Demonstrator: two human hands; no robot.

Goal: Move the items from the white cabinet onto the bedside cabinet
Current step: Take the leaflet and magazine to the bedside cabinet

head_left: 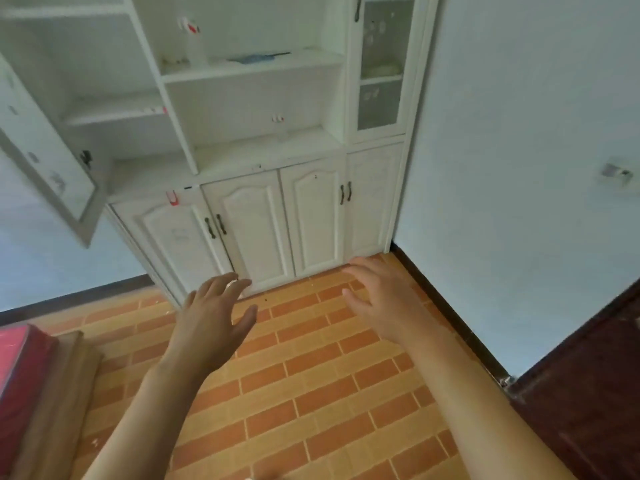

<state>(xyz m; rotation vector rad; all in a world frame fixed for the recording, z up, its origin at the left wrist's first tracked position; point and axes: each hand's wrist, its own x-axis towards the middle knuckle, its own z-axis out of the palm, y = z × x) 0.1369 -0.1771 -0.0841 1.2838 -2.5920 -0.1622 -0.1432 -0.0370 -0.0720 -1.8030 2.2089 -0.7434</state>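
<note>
White cabinet (pixel 242 140): upper shelf holds bottle (pixel 194 39) and blue item (pixel 256 58); left glass door (pixel 45 150) open. Left hand (pixel 214 310) and right hand (pixel 377 299): each grip spread, holding nothing, above tiled floor (pixel 311 393).

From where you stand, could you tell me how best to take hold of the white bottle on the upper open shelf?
Grip the white bottle round its upright body, coming straight in from the open front. The cabinet divider stands close on its left, so the right hand, now open and empty, probably has the easier approach.
</note>
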